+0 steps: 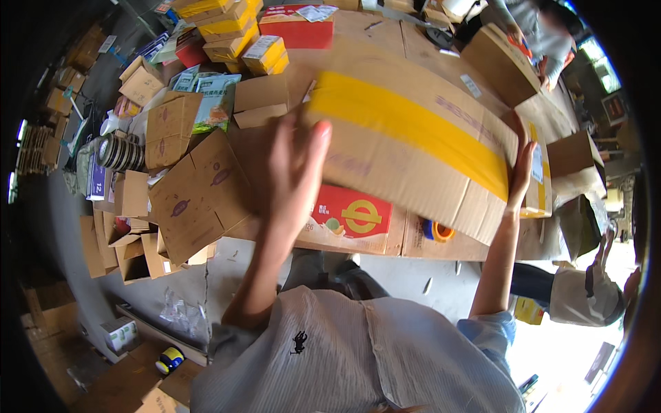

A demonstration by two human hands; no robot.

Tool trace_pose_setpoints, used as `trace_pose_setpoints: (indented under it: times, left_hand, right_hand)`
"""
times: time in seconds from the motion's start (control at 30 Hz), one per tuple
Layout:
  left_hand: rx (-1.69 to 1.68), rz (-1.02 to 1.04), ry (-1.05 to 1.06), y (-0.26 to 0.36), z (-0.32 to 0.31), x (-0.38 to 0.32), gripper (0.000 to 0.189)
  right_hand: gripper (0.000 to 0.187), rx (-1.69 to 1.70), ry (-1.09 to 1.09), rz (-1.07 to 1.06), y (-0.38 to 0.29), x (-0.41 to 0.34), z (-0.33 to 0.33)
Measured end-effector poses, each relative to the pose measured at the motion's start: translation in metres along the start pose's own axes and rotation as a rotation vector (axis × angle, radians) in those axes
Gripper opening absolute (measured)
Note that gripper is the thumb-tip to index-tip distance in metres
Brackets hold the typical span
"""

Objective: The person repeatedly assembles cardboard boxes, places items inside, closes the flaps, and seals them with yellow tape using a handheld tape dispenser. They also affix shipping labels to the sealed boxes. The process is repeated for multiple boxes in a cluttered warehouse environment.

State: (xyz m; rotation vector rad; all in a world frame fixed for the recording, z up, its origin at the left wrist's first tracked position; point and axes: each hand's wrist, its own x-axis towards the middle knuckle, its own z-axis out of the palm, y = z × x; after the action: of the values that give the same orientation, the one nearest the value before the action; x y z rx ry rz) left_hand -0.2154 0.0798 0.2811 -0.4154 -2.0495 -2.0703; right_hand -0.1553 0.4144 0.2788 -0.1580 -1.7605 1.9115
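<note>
A large cardboard box (413, 139) with a band of yellow tape is tilted before me above the table. My right hand (520, 168) lies flat along its right end, thumb and fingers against the cardboard. Blurred by motion, my left hand (298, 160) is at the box's left end with thumb and fingers spread. The thumb overlaps the box's edge; whether the hand grips it is unclear. Partly under the box, a red and white printed carton (356, 217) lies near the table's front edge. Right of that carton is a blue and orange tape roll (439, 231).
Flattened cardboard (201, 191), printed pouches (217, 100) and stacked tape rolls (120, 152) crowd the left. Yellow-taped boxes (222, 26) and a red box (297, 31) stand behind. At far right a co-worker (552, 41) handles another box (500, 67); another person (583, 294) is at right.
</note>
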Motion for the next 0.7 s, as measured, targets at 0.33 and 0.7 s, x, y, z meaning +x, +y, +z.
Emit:
trace_pose_setpoints:
  times: [0.33,0.7]
  left_hand:
    - [0.634,-0.568,0.029,-0.043,-0.168,-0.078,0.045]
    - [0.718,-0.598,-0.065,-0.058,-0.153,-0.096,0.063]
  right_hand:
    - [0.058,-0.181,-0.17,0.179,0.05,-0.088,0.164]
    - [0.054,-0.338,-0.025,0.053,0.059,-0.115,0.149]
